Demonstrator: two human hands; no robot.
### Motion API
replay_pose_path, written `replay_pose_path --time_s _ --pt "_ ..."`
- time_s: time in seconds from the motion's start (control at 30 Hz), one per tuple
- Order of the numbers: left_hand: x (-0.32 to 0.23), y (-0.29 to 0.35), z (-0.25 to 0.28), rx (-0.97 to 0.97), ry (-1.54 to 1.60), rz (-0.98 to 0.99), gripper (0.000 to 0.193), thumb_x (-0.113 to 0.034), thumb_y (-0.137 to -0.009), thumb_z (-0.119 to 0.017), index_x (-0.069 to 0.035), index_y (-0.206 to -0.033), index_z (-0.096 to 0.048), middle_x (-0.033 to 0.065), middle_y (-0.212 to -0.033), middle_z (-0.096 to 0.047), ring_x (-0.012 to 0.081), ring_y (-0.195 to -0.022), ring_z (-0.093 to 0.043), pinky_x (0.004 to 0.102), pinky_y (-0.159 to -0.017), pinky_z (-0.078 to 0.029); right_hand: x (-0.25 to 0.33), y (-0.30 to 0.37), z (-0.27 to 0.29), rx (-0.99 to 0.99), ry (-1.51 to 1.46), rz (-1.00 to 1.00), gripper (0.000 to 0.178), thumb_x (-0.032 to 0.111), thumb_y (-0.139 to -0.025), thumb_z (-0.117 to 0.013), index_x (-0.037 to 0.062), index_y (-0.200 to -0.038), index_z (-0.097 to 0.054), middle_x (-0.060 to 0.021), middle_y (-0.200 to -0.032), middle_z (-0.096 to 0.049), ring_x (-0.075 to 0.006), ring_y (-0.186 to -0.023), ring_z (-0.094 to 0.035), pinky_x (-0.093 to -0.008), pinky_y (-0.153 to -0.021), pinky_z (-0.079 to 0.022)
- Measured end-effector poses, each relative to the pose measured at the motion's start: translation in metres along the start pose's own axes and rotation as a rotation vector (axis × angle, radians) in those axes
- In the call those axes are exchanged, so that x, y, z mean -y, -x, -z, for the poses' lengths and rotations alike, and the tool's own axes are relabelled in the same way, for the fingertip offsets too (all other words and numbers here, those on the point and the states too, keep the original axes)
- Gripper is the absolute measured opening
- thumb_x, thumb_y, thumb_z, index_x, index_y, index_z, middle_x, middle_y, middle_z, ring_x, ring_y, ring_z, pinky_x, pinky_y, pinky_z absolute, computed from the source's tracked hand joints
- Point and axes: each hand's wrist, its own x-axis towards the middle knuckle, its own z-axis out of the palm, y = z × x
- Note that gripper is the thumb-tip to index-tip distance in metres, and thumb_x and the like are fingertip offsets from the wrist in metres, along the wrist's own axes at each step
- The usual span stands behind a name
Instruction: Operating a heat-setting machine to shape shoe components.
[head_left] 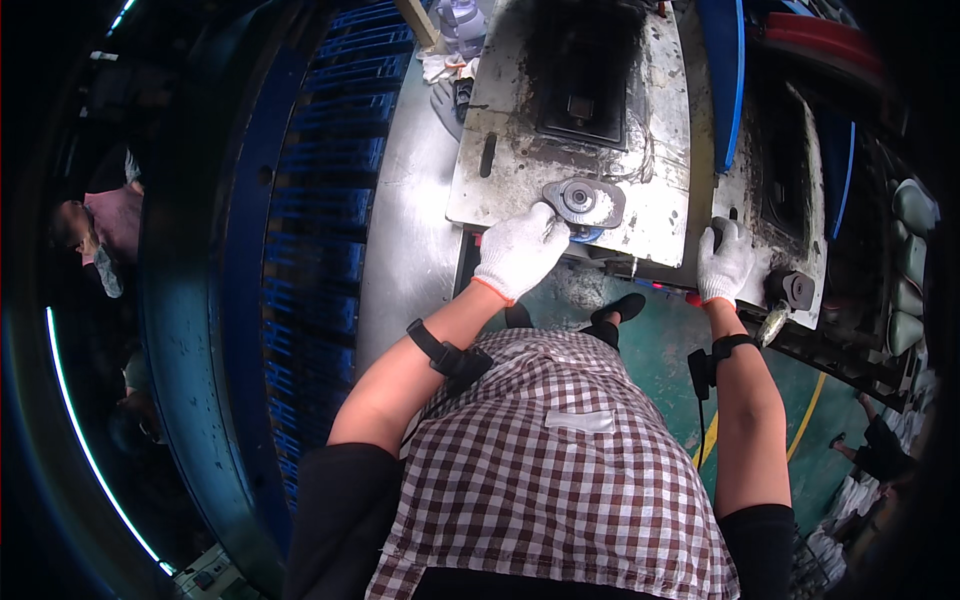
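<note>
A person's bare forearms (385,395) stretch forward on either side of a checked apron (560,490), the gloved left hand (523,248) curled just ahead of it, the gloved right hand (726,262) ahead and to its right, back upward.

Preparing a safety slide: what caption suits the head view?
Gloved left hand at a grey fitting, gloved right hand at a stained plate.

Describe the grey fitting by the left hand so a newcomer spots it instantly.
Find the large, stained pale metal plate at upper centre. Near its lower edge, right beside the gloved left hand, sits the oblong grey fitting. Concentric rings at its round centre set it apart from the darker, blockier fitting at the lower corner of the right-hand plate.
</note>
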Motion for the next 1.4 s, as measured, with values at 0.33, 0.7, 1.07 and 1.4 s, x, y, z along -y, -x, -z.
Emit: replay_pose_path --time_s 0.33,0.7,1.07,1.4 --pt "-0.0037 -0.0001 0.0006 0.014 -0.005 0.055 0.045 -0.048 -0.099 -0.061 -0.008 -0.119 -0.066 0.0223 -0.095 -0.075 0.0419 -0.091 -0.073 0.0516 -0.081 -0.056 0.0031 -0.001 0.0021 -0.002 -0.001 -0.013 0.019 0.02 -0.089 -0.073 0.0108 -0.105 -0.072 -0.0128 -0.111 -0.071 -0.0356 -0.109 -0.065 -0.0491 -0.095 -0.05" --pt "-0.0028 -0.0032 -0.0009 0.035 -0.043 0.068 0.041 -0.043 -0.093 -0.065 -0.007 -0.113 -0.067 0.0223 -0.095 -0.075 0.0421 -0.09 -0.073 0.0512 -0.08 -0.056 0.0028 -0.0007 0.0018 -0.013 -0.011 -0.003 0.019 0.02 -0.088 -0.073 0.011 -0.105 -0.072 -0.013 -0.109 -0.07 -0.0363 -0.107 -0.065 -0.0491 -0.094 -0.05" --pt "-0.0009 -0.0042 -0.0028 0.0 -0.056 0.008 0.038 -0.034 -0.088 -0.069 -0.004 -0.11 -0.066 0.0231 -0.091 -0.075 0.0423 -0.087 -0.074 0.0523 -0.079 -0.058 0.0013 -0.0007 0.0006 -0.003 0.0 -0.004 0.019 0.02 -0.088 -0.073 0.0112 -0.105 -0.072 -0.0125 -0.11 -0.071 -0.0356 -0.107 -0.065 -0.0485 -0.094 -0.051" --pt "-0.0051 0.0 -0.0021 -0.061 -0.018 -0.011 0.034 -0.031 -0.091 -0.068 -0.005 -0.114 -0.064 0.0215 -0.094 -0.076 0.0419 -0.087 -0.074 0.0525 -0.078 -0.058 0.0038 -0.001 0.0019 -0.009 -0.014 -0.014 0.019 0.02 -0.089 -0.073 0.0107 -0.105 -0.072 -0.0129 -0.11 -0.071 -0.0358 -0.108 -0.065 -0.0487 -0.094 -0.05"
